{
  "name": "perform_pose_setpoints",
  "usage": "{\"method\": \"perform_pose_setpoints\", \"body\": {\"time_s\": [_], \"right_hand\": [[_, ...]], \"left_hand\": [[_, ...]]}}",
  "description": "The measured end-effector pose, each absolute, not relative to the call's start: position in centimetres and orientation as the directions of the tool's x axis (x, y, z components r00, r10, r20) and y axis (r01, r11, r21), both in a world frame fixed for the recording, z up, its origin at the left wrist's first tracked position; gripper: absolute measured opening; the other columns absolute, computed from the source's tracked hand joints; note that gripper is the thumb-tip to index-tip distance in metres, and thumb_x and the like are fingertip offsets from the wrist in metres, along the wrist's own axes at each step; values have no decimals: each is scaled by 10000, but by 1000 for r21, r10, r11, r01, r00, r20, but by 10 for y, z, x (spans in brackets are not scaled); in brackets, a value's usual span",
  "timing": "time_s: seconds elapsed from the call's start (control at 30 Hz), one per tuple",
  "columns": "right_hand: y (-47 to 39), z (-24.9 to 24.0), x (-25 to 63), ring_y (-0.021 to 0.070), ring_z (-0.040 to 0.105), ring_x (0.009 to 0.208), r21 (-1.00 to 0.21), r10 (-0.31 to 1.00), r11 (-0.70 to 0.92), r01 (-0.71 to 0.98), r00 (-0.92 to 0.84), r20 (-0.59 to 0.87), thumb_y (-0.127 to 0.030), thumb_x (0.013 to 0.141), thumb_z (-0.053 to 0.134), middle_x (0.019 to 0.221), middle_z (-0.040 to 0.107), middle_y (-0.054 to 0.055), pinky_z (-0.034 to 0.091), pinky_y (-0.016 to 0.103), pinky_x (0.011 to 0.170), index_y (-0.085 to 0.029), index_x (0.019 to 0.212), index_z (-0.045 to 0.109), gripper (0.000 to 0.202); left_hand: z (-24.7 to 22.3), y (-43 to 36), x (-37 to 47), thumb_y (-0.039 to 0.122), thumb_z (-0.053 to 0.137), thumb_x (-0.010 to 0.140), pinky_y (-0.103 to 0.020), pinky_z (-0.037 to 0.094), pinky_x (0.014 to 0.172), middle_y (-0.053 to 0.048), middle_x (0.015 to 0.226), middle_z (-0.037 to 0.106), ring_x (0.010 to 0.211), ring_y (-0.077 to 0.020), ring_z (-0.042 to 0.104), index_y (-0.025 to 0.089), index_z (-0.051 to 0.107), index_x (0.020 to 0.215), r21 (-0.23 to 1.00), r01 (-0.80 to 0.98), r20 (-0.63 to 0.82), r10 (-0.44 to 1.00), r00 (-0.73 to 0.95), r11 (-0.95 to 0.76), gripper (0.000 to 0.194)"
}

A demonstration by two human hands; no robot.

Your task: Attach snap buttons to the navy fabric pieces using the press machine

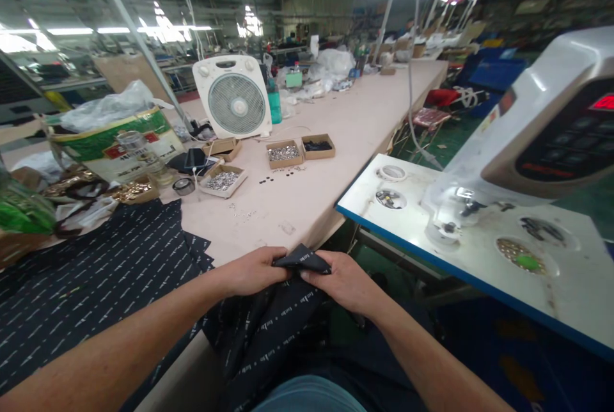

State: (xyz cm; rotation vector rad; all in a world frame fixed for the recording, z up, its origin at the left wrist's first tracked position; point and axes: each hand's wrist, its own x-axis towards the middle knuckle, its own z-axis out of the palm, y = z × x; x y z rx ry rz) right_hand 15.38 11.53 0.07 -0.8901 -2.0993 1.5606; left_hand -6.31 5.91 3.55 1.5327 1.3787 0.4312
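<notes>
A piece of dark navy fabric (273,322) printed with rows of small white lettering hangs between my two hands over my lap. My left hand (256,269) pinches its folded upper edge from the left, thumb on top. From the right, my right hand (348,281) grips the same fold with the thumb across it. The hands are a short way apart at the table's front edge. More of the printed fabric (96,265) lies spread on the table to the left, under my left forearm.
On the table (355,118) stand a white box fan (237,97) and small cardboard boxes of metal fasteners (284,153). A carton (115,143) with plastic sits left. A white machine (527,118) on a blue-edged table (460,271) with round part wells stands close on my right.
</notes>
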Motion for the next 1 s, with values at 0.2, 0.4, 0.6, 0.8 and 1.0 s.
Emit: {"method": "perform_pose_setpoints", "body": {"time_s": [0.2,0.4,0.6,0.8,1.0], "right_hand": [[114,0,152,133,518,662,-928,743,196,317,-665,-70,-313,839,625,693,578,-25,359,211,572,-175,740,637,170],[120,3,148,126,522,662,-928,746,176,327,-660,-91,-306,833,644,688,570,-31,364,205,572,-173,731,626,169],[135,0,141,131,531,667,-942,732,79,327,-660,-168,-326,836,640,702,586,-24,371,207,579,-168,759,634,176],[158,5,140,136,544,684,-922,717,91,376,-667,-201,-272,796,672,709,601,-26,376,211,591,-161,764,649,119],[213,25,136,229,626,995,-971,576,-19,240,-791,-206,-366,684,790,1094,682,54,473,310,840,-204,1202,638,563]], "left_hand": [[27,58,-61,261,661,737,-293,489,833,-3,965,722,872,-193,634,168,714,1034,883,367,-433,811,394,294,316],[21,64,-67,235,733,659,-277,494,790,-7,858,723,779,-170,629,134,731,927,865,247,-500,776,384,436,286],[4,69,-69,214,777,605,-262,507,738,-41,879,737,712,-155,646,134,728,915,806,-18,-542,749,382,592,324],[-10,79,-67,265,782,666,-246,460,728,-41,826,697,696,-134,598,108,711,940,839,-164,-434,819,376,519,324],[-26,89,-55,250,622,739,-196,334,576,35,665,506,613,-92,439,128,632,808,948,-63,-275,899,341,313,141]]}}
